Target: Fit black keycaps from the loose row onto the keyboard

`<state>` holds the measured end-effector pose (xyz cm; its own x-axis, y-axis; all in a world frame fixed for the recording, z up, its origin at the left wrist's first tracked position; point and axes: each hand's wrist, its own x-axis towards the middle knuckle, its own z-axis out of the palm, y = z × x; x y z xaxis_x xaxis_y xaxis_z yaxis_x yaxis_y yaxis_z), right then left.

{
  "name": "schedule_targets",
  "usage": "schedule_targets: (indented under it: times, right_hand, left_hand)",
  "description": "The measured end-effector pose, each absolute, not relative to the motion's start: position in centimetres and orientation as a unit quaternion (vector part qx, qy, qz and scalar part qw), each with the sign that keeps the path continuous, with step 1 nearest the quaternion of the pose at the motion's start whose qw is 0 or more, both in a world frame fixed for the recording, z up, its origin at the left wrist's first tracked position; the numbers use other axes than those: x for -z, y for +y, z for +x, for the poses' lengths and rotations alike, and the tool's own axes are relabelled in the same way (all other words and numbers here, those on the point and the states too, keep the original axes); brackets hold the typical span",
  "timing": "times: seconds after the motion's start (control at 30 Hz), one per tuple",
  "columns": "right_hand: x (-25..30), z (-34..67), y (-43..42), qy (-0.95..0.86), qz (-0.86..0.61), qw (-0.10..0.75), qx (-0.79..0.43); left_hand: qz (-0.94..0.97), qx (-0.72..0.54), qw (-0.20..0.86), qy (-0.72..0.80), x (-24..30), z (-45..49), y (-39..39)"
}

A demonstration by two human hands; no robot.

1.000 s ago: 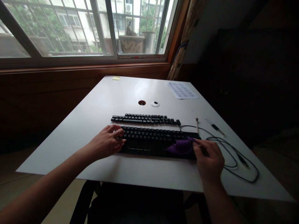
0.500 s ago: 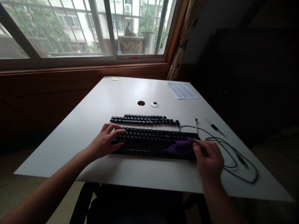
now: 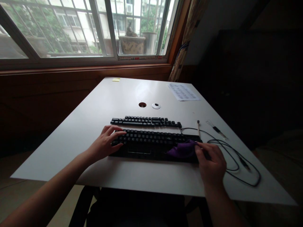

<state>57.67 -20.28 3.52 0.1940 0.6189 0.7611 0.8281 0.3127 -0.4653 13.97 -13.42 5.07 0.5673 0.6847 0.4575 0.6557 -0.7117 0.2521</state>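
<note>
A black keyboard point(image 3: 146, 137) lies across the white table, its upper rows of keys in place and a keyless strip along the near edge. My left hand point(image 3: 103, 142) grips its left end, thumb and forefinger parted over the keys there. At the right end, a purple cloth point(image 3: 181, 149) rests bunched on the keyboard. My right hand point(image 3: 211, 159) pinches that cloth's right edge; some fingertips are hidden behind the hand. Just behind the keyboard, loose black keycaps point(image 3: 145, 121) stand in rows.
A black cable point(image 3: 236, 155) loops over the table's right side. Near it lie a small brush point(image 3: 198, 126) and a wire keycap puller point(image 3: 216, 129). Farther back are a round hole point(image 3: 142, 105), its white cover point(image 3: 156, 106), printed papers point(image 3: 184, 92) and a yellow sticky note point(image 3: 115, 80).
The view has shifted very slightly. Both hands, the cloth and the keyboard keep nearly the same places.
</note>
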Motion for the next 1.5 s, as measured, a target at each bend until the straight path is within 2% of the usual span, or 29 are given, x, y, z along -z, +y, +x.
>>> schedule_targets:
  times: [0.63,0.97,1.5]
  right_hand:
    - [-3.4,57.8,-20.3,-0.633,-0.574,0.509,0.104]
    - [-3.4,57.8,-20.3,-0.628,-0.580,0.510,0.098]
    - [-3.5,57.8,-20.3,-0.632,-0.573,0.511,0.103]
  left_hand:
    - [0.912,-0.250,-0.019,0.325,-5.5,13.1,-15.1]
    - [0.923,-0.197,-0.073,0.322,-5.8,13.5,-15.0]
    - [0.929,-0.202,-0.079,0.298,-6.1,13.2,-14.6]
